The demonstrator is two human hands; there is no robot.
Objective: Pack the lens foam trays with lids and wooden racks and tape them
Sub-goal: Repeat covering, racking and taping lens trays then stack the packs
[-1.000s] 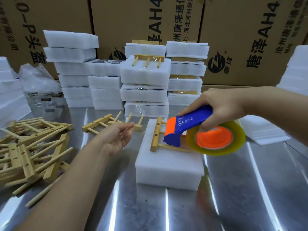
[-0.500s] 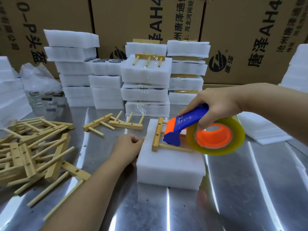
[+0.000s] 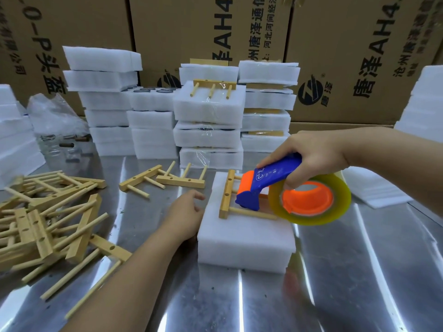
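Foam tray sits mid-worktop, a seam line running along its front face. One wooden rack lies flat on top of it, bar to the left, dowels pointing right. Right hand: grip clenched round the blue handle of the tape dispenser, whose nose is low over the rack's dowels; can't tell if it touches. Tape roll hangs past the tray's right edge. Left hand: grip released, relaxed fingers resting against the tray's left side. Two loose racks lie just behind that hand, and a rack pile sits far left. Taped tray stacks stand behind, in front of the cardboard boxes. Thin foam sheets lie to the right.
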